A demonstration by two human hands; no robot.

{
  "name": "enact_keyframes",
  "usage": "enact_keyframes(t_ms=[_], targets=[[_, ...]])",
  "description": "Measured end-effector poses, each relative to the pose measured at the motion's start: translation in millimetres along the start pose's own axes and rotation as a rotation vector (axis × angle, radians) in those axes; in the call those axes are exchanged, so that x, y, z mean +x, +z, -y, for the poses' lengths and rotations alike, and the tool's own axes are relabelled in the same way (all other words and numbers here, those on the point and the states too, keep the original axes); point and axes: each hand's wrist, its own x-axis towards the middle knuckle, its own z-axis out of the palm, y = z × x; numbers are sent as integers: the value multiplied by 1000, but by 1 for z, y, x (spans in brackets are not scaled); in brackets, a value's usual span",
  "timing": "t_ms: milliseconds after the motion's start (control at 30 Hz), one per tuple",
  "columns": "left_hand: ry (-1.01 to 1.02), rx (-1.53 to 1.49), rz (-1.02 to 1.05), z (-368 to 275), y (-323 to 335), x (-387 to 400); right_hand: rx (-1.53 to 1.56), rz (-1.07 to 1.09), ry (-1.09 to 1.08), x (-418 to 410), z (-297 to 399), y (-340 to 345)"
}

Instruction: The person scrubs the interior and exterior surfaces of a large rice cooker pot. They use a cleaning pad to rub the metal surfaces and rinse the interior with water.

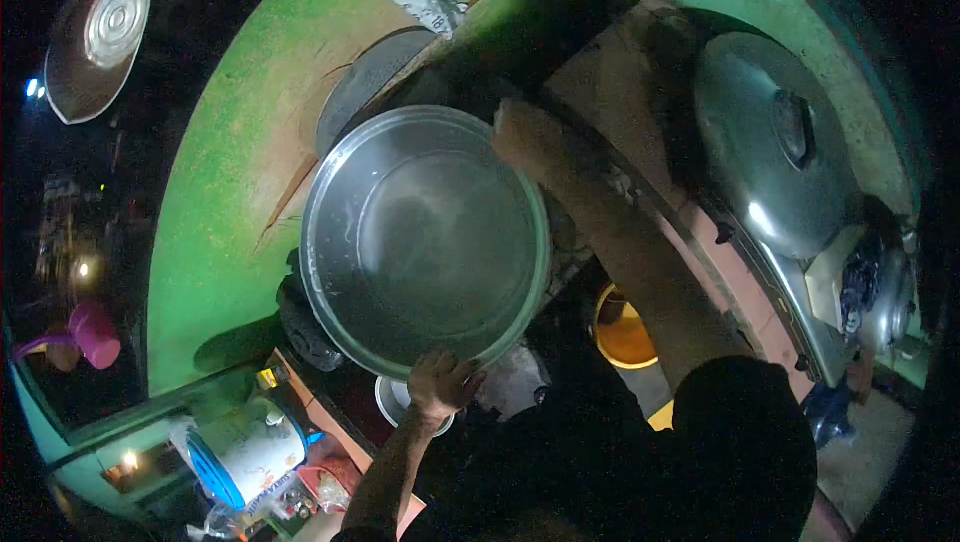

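Observation:
A large round metal basin (pixel 450 234) is in front of me, its inside facing up towards the camera. My left hand (pixel 442 384) grips the near rim, fingers over the edge. On the far right rim, my right hand (pixel 521 133) is closed at the edge, with the arm stretched out; its fingers are partly in shadow. Whether liquid lies in the basin I cannot tell. A smaller metal bowl (pixel 388 401) shows below the basin, partly hidden by my left hand and wrist. Behind the basin, a round grey disc (pixel 375 77) leans at the green wall.
A large lidded metal pot (pixel 772 144) stands at the right by a stove (pixel 799 309). An orange-yellow bucket (pixel 626 332) is below my right arm. A white container with a blue lid (pixel 251 452) lies at lower left, near a counter edge (pixel 322 407).

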Motion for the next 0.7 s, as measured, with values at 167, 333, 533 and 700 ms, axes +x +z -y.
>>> enact_keyframes(t_ms=[167, 333, 533, 700], targets=[[-170, -105, 21, 13, -16, -15, -76, 23, -90, -31, 52, -14], [-855, 112, -495, 58, -12, -33, -301, -125, -240, -25, 5, 16], [-1024, -299, -651, 94, 9, -45, -468, 176, -370, 118, 79, 35], [-955, -204, -791, 84, 17, -46, -450, 14, -436, 158, 190, 95]])
